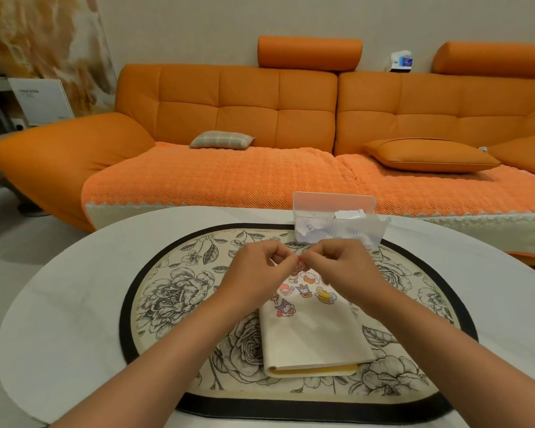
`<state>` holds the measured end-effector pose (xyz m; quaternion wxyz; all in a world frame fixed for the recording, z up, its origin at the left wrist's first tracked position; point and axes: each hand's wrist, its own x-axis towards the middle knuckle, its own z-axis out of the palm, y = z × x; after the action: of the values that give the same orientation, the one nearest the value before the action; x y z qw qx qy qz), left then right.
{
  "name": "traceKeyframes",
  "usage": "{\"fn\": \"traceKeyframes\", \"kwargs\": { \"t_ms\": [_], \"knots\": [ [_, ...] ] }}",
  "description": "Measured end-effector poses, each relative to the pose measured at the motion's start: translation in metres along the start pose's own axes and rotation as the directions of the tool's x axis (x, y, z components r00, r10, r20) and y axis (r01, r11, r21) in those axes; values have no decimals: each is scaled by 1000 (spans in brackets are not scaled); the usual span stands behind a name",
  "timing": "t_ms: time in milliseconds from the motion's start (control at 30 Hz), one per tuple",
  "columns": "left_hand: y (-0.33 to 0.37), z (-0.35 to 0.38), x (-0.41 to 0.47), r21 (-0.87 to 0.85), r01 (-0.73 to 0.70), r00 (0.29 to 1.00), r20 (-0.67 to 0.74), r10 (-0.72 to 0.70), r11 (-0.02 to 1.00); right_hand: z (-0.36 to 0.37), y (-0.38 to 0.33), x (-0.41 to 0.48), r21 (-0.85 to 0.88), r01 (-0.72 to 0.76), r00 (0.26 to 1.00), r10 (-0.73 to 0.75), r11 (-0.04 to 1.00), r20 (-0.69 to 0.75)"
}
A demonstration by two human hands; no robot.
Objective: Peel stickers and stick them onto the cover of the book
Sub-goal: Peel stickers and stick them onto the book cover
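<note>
- Pinching a small pinkish cartoon sticker (300, 266) between both sets of fingertips: left hand (260, 273) and right hand (340, 267) meet above the book's far end, fingers curled.
- Cream fabric-covered book (309, 332) lies closed on the oval floral placemat with black border (179, 291), yellow page edge toward the camera.
- Several cartoon stickers (306, 291) already on the cover's far half.
- Clear plastic box of paper scraps (337, 220) at the mat's far edge.
- White oval table (59, 304); orange sofa (244, 118) behind.
</note>
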<state>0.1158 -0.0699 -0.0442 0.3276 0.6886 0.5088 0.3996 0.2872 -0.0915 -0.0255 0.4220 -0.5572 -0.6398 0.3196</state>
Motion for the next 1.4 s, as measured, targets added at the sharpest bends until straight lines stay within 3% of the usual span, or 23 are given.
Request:
{"fn": "traceKeyframes", "kwargs": {
  "t_ms": [100, 233, 367, 433, 500, 633, 800, 867, 900, 967, 1033, 1167, 1400],
  "knots": [
    [2, -4, 1, -19, -4, 1000, 16, 4, 1000, -6, 0, 1, 156, -137, 988, 124, 978, 91],
    [5, -7, 0, -63, -26, 998, 54, 29, 998, -12, 6, 3, 235, -230, 959, 179, 944, 217],
    [5, -9, 1, -85, -23, 995, 93, 31, 996, -14, 4, 2, 219, -194, 966, 148, 956, 210],
    [5, -8, 1, -76, -15, 994, 106, 23, 997, -12, 0, -1, 95, -99, 989, 88, 991, 117],
    [5, -5, -1, -59, -9, 993, 117, 16, 998, -10, 0, -3, -140, 52, 998, -46, 989, 47],
    [4, 3, -3, -60, 41, 997, 69, -37, 997, -5, 5, -7, -536, 270, 938, -345, 800, -42],
    [8, 9, -7, -87, 57, 998, -7, -58, 995, 3, 17, -3, -694, 396, 787, -611, 602, -81],
    [8, 7, -7, -102, 63, 998, -17, -65, 993, 4, 14, -5, -642, 366, 829, -549, 674, -103],
    [8, 5, -6, -113, 63, 998, -14, -65, 992, 2, 10, -5, -527, 323, 890, -441, 786, -112],
    [8, 1, -4, -130, 43, 999, -6, -45, 991, -2, 1, -3, -115, 136, 988, -143, 984, -57],
    [9, -3, -3, -130, 11, 1000, -5, -12, 991, -8, -4, -2, 153, -77, 997, 71, 985, 41],
    [12, -6, -3, -152, -17, 1000, 14, 20, 988, -13, -4, -3, 183, -169, 981, 147, 968, 130],
    [10, -3, -3, -185, 17, 999, 33, -11, 983, -7, 0, -1, 93, -71, 997, 70, 993, 12]
  ]
}}
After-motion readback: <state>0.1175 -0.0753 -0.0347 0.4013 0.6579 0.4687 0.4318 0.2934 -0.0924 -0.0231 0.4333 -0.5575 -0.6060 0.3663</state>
